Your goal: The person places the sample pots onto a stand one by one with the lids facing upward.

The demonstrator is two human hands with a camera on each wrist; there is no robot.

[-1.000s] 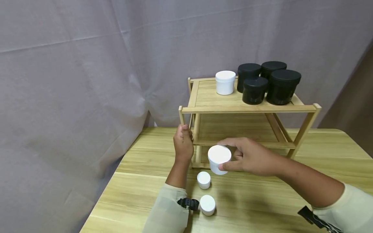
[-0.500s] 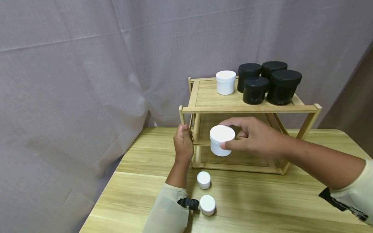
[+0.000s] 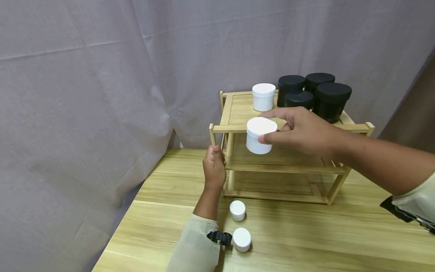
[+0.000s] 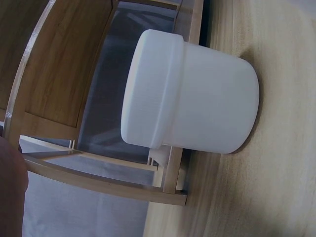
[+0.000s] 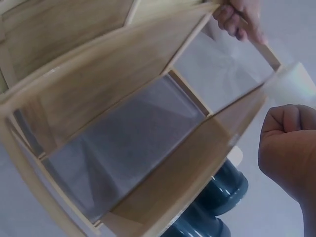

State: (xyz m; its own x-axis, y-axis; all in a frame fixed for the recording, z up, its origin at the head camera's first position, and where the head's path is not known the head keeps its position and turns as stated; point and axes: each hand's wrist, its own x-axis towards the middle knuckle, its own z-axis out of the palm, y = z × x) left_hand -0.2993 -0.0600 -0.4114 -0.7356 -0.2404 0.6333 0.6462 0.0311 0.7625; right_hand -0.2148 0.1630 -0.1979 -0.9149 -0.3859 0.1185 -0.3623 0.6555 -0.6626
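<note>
My right hand point(image 3: 299, 132) pinches a white lidded jar point(image 3: 259, 141) between thumb and fingers. In the head view the jar is upright and overlaps the front top rail of the wooden shelf rack point(image 3: 282, 167). My left hand point(image 3: 214, 166) grips the rack's front left post. On the top shelf stands another white jar point(image 3: 263, 99), behind the held one. Two smaller white jars, one nearer the rack point(image 3: 237, 210) and one by my left wrist point(image 3: 242, 240), stand on the table. A white jar point(image 4: 197, 94) fills much of the left wrist view.
Several black lidded jars point(image 3: 333, 100) are grouped on the right of the top shelf; my right hand partly covers them. Below it are two lower shelves. A grey curtain point(image 3: 102, 94) hangs behind the wooden table point(image 3: 163, 211).
My right hand has lifted the white jar from in front of the bottom shelf up to the top rail. My left hand keeps its grip on the post.
</note>
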